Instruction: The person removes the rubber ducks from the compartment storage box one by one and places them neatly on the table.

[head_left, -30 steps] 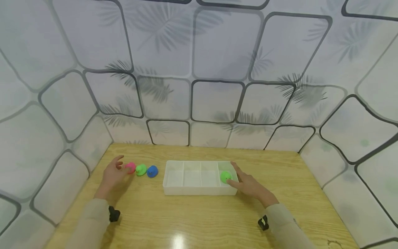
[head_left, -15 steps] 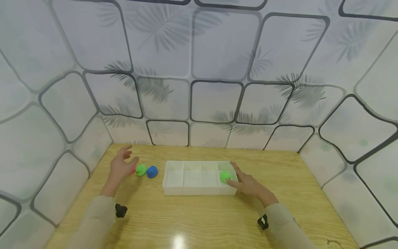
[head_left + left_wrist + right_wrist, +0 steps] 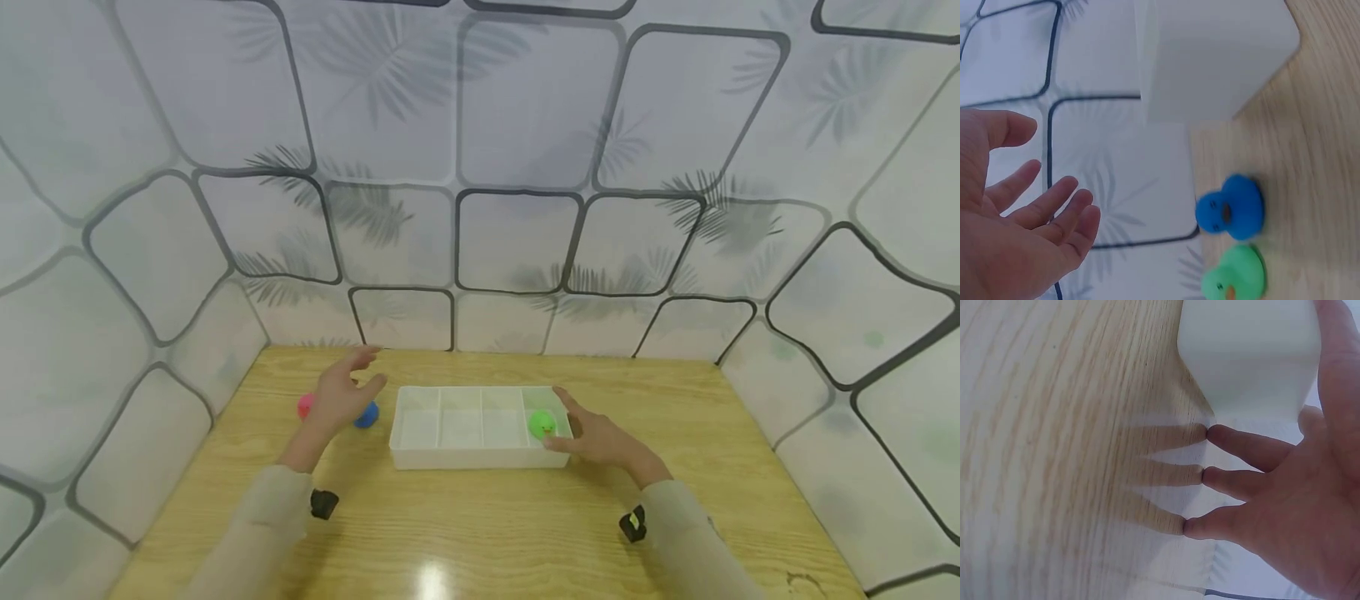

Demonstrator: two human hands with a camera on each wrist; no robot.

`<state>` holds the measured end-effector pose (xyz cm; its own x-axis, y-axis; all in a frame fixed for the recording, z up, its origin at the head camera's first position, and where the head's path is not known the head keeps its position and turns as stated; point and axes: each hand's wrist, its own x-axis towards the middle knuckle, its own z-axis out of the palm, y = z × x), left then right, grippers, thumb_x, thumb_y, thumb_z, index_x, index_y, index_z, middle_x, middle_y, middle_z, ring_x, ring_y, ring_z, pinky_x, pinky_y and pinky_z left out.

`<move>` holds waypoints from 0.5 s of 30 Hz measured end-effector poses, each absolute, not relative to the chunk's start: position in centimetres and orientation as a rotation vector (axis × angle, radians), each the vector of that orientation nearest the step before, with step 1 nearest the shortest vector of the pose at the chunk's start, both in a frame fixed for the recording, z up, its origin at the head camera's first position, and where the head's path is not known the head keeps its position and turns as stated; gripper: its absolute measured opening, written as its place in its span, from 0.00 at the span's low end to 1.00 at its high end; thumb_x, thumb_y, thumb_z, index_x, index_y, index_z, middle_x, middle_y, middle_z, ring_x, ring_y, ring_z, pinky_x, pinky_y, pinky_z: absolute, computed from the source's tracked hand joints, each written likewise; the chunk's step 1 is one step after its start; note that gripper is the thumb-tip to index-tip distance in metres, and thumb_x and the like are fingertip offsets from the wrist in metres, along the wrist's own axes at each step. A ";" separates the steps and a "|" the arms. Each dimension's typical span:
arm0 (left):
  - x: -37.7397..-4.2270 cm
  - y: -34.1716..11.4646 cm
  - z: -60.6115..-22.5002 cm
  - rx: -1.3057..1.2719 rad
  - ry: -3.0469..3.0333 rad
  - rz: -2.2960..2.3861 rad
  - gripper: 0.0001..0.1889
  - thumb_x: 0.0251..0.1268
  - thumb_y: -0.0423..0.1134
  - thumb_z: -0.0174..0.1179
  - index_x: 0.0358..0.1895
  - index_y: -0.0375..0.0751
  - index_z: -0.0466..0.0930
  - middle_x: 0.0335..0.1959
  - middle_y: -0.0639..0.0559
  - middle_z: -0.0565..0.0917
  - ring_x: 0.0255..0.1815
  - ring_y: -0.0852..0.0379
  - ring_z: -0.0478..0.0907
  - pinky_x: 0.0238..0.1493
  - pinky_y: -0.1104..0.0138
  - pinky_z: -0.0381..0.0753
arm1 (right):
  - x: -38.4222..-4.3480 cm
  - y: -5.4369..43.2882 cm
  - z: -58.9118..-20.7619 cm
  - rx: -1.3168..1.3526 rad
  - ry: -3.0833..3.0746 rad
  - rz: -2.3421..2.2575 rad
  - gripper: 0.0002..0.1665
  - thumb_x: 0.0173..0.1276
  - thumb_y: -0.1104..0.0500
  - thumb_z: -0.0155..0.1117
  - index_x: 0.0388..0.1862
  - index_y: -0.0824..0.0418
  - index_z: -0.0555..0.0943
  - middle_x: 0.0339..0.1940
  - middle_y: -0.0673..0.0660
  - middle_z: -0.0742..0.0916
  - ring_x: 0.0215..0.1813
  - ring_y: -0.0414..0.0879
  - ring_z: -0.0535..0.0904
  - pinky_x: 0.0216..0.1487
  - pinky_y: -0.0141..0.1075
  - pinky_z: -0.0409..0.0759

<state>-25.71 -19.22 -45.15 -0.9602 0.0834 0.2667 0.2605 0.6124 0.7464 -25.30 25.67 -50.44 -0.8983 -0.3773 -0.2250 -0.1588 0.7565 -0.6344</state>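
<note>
My left hand (image 3: 341,396) hovers over the left of the table, fingers spread and nothing in its grasp. In the left wrist view, a blue toy duck (image 3: 1233,207) and a green toy duck (image 3: 1235,275) sit on the tabletop to the right of that hand. In the head view the hand covers this green duck; a pink toy duck (image 3: 305,406) shows left of the wrist. My right hand (image 3: 600,437) rests at the right end of a white divided box (image 3: 480,459), spread fingers reaching down to the tabletop. Inside the rightmost compartment lies another green duck (image 3: 542,424).
The box has several compartments in a row and stands mid-table. Behind and on both sides of the wooden table (image 3: 480,533) rise patterned walls (image 3: 517,242). A black wrist device (image 3: 324,503) hangs at the left cuff, another (image 3: 633,524) at the right.
My left hand has left the pink duck and moved right, over the green and blue ducks. The right hand stays at the box's end, and the ducks have kept their places.
</note>
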 end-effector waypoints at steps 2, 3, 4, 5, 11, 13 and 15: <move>-25.7 -18.1 -45.0 -0.344 -2.615 -1.274 0.26 0.74 0.36 0.63 0.73 0.37 0.73 0.68 0.31 0.80 0.69 0.32 0.77 0.61 0.38 0.81 | -25.3 25.7 -50.3 -0.416 2.620 -0.897 0.66 0.68 0.28 0.68 0.90 0.44 0.40 0.80 0.73 0.70 0.80 0.69 0.67 0.77 0.68 0.65; -25.7 -17.5 -44.9 -0.369 -2.610 -1.284 0.26 0.74 0.35 0.63 0.72 0.36 0.74 0.67 0.31 0.81 0.69 0.32 0.77 0.61 0.38 0.81 | -25.2 25.7 -50.2 -0.415 2.625 -0.895 0.67 0.67 0.28 0.69 0.90 0.43 0.40 0.80 0.73 0.71 0.80 0.69 0.67 0.77 0.68 0.65; -25.7 -17.0 -44.9 -0.395 -2.607 -1.289 0.26 0.73 0.35 0.63 0.72 0.37 0.74 0.67 0.32 0.81 0.69 0.33 0.77 0.61 0.38 0.81 | -25.2 25.7 -50.2 -0.418 2.632 -0.889 0.67 0.67 0.28 0.69 0.90 0.43 0.40 0.79 0.72 0.71 0.79 0.69 0.68 0.77 0.68 0.66; -25.7 -16.5 -44.9 -0.423 -2.601 -1.295 0.26 0.73 0.35 0.64 0.72 0.36 0.74 0.67 0.32 0.82 0.68 0.33 0.78 0.61 0.37 0.81 | -25.2 25.7 -50.1 -0.419 2.637 -0.885 0.67 0.67 0.28 0.69 0.90 0.43 0.40 0.79 0.72 0.72 0.79 0.69 0.68 0.77 0.68 0.66; -25.7 -13.8 -44.9 -0.547 -2.606 -1.317 0.26 0.73 0.36 0.65 0.72 0.39 0.76 0.66 0.35 0.83 0.68 0.35 0.79 0.61 0.39 0.82 | -25.0 25.5 -49.9 -0.407 2.620 -0.907 0.67 0.67 0.28 0.69 0.90 0.42 0.40 0.80 0.73 0.69 0.81 0.68 0.67 0.77 0.68 0.65; -25.7 -13.0 -44.9 -0.577 -2.610 -1.331 0.26 0.72 0.37 0.65 0.72 0.40 0.76 0.65 0.36 0.84 0.67 0.35 0.80 0.61 0.39 0.82 | -25.0 25.4 -49.9 -0.397 2.615 -0.914 0.67 0.66 0.28 0.70 0.90 0.42 0.40 0.81 0.73 0.69 0.81 0.68 0.66 0.78 0.68 0.65; -25.7 -12.3 -44.9 -0.598 -2.620 -1.347 0.27 0.72 0.38 0.66 0.72 0.41 0.76 0.65 0.36 0.84 0.67 0.35 0.80 0.61 0.39 0.81 | -25.0 25.4 -49.9 -0.396 2.617 -0.913 0.67 0.66 0.28 0.70 0.90 0.44 0.41 0.81 0.74 0.69 0.81 0.68 0.66 0.77 0.68 0.65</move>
<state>-25.66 -12.26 -44.90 -0.9122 0.2845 0.2949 0.4054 0.5217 0.7507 -24.96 25.43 -49.94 -0.9031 -0.3663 -0.2240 -0.1475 0.7546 -0.6394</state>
